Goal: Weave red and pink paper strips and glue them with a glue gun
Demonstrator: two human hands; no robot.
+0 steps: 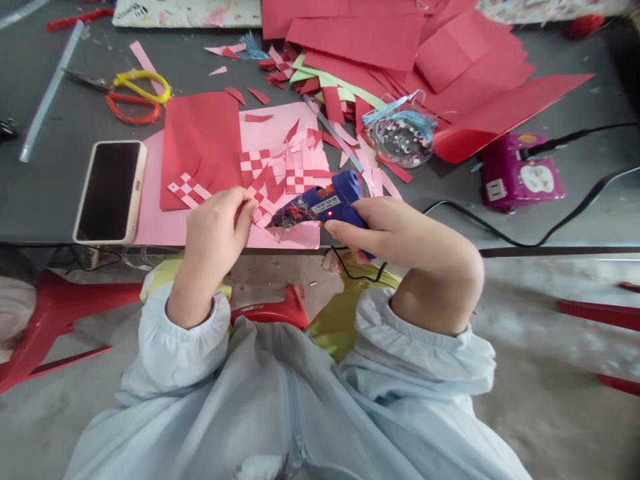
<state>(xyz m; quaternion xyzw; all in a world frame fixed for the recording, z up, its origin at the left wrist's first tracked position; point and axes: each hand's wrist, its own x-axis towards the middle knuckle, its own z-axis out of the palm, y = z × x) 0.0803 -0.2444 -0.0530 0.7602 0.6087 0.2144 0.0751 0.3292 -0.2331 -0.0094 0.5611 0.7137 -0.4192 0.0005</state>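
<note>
My right hand (373,227) is wrapped round a blue hot glue gun (327,200), its nozzle pointing left and a small red light lit on its side. A tangle of threads or glue clings round the nozzle. My left hand (220,223) pinches a red and pink woven paper piece (261,208), close to the nozzle tip. Whether the tip touches the paper I cannot tell. Another woven paper piece (187,191) sticks out left of my left hand, over a red sheet (203,140). More checkered woven paper (299,180) lies on pink paper just behind the glue gun.
A phone (107,190) lies at the left near the table edge, with scissors (133,100) and a glue stick (50,97) behind it. Red paper sheets (360,43) cover the back. A dish of beads (404,139) and a purple power adapter (523,173) with cords stand right.
</note>
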